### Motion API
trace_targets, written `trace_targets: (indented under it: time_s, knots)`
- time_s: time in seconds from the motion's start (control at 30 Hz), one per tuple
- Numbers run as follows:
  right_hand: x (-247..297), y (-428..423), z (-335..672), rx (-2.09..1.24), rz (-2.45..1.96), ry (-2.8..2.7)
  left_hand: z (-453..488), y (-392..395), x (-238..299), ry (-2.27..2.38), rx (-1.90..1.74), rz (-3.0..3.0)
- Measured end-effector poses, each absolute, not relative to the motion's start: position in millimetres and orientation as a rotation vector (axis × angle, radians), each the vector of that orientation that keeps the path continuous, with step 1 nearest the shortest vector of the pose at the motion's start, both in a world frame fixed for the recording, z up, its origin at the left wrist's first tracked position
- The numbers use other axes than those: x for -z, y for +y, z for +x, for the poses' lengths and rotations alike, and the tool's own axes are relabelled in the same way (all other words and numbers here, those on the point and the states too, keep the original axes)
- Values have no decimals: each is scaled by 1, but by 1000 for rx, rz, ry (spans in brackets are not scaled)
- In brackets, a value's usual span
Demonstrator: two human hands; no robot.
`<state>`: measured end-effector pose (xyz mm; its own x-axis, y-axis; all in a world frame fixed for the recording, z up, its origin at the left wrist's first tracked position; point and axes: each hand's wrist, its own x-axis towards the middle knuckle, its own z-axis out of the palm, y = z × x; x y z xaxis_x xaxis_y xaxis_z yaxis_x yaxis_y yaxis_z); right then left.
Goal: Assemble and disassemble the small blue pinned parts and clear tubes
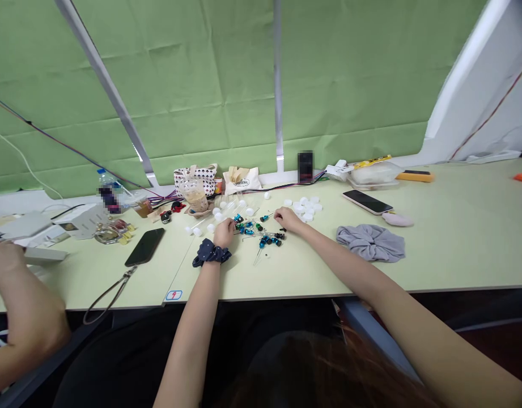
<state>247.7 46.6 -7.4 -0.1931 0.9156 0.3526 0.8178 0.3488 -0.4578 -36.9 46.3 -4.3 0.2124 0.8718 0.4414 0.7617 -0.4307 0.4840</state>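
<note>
A loose pile of small blue and black metal parts with thin rods (268,241) lies on the pale table, with a green part (259,226) among them. My left hand (224,231), a dark scrunchie (210,253) round its wrist, is at the pile's left edge. Its fingers are closed right beside a blue part (238,218); whether they grip it is hard to make out. On the other side, my right hand (287,219) has its fingers pinched together near the end of a thin rod on another blue part (264,218). What the pinch holds is too small to tell.
Behind the pile are white caps (307,208) and clear tubes (233,203). A grey cloth (371,242) and a phone (366,202) lie rightward. Leftward are a dark phone (145,247), a plastic cup (195,195) and a white box (84,220). Another person's arm (25,294) rests far left.
</note>
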Motion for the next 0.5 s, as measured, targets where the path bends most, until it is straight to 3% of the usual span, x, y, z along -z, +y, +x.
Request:
trace_targets:
  time_s: [0.27,0.5]
  knots:
    - [-23,17,239,-53,-1507,-2047,-38,51,9,1553,-1030,2333]
    - [-49,-13,233,-408,-1490,-2546,-33,44,6,1499,-1049,2288]
